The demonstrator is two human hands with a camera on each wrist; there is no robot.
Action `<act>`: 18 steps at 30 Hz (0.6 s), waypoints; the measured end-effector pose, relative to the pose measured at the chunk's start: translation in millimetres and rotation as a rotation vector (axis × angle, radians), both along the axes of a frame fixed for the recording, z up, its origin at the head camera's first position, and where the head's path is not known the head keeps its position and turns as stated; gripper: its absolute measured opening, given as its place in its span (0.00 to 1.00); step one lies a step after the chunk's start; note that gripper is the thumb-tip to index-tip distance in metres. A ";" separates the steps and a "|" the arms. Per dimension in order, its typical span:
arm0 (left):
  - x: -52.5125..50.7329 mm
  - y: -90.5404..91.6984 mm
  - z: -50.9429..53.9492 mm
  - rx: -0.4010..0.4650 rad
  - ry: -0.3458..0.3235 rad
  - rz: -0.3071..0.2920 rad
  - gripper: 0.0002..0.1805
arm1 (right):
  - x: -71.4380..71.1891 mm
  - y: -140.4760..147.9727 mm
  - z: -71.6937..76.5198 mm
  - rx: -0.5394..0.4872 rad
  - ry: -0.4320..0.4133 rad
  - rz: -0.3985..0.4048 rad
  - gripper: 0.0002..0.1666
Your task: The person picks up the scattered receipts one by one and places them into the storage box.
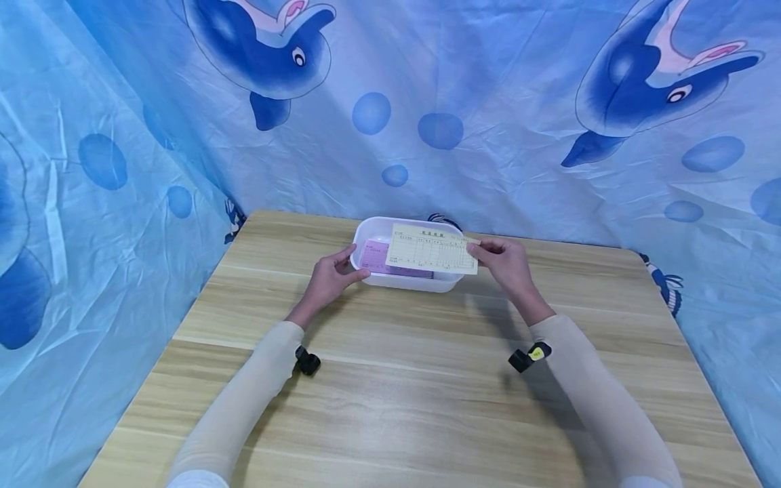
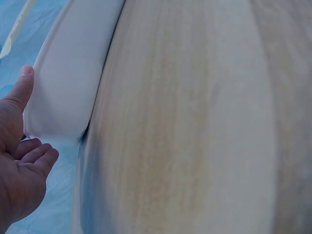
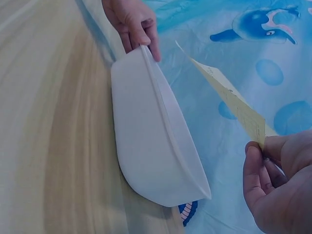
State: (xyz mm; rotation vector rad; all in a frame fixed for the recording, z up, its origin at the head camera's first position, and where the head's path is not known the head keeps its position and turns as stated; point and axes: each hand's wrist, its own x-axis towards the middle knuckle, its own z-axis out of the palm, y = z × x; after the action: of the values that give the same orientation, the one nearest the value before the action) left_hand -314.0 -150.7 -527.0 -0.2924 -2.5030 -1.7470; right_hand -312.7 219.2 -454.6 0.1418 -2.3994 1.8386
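Note:
A white plastic basin [image 1: 407,281] stands near the far edge of the wooden table. My left hand [image 1: 327,276] holds its left end, with the thumb over the near rim and the fingers along the outer side; the right wrist view shows this left hand [image 3: 130,24] at the basin's far end. Between thumb and fingers my right hand [image 1: 505,263] pinches the right end of a pale yellow printed form [image 1: 432,249], held above the basin. In the right wrist view the form [image 3: 229,100] bends slightly. Inside the basin lies a pink-purple slip [image 1: 373,255], partly covered by the yellow form.
The wooden table [image 1: 390,386] stretches toward me from the basin. Blue dolphin-printed cloth [image 1: 488,183] hangs behind it and at the sides. Striped cord tassels [image 1: 668,285] show at the right edge. Both wrists carry small black cameras [image 1: 308,362].

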 end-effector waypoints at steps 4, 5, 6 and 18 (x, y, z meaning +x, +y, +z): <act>-1.0 0.0 0.2 0.003 0.008 0.002 0.45 | -10.7 -4.1 0.8 -0.020 0.007 0.006 0.22; -1.1 0.0 0.1 0.004 0.008 0.001 0.45 | -13.4 -5.2 0.7 -0.022 0.004 0.006 0.22; -1.2 -0.1 0.0 0.004 0.009 -0.001 0.45 | -16.3 -6.1 0.4 -0.019 -0.001 0.006 0.22; -1.3 0.3 1.1 0.031 0.005 -0.011 0.45 | -46.3 -25.8 -4.4 0.036 -0.023 -0.011 0.22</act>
State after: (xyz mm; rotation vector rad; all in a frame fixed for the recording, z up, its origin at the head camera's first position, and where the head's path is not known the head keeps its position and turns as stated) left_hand -315.3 -150.4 -525.8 -0.3082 -2.4737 -1.7848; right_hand -359.0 193.3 -459.0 0.1115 -2.4447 1.8032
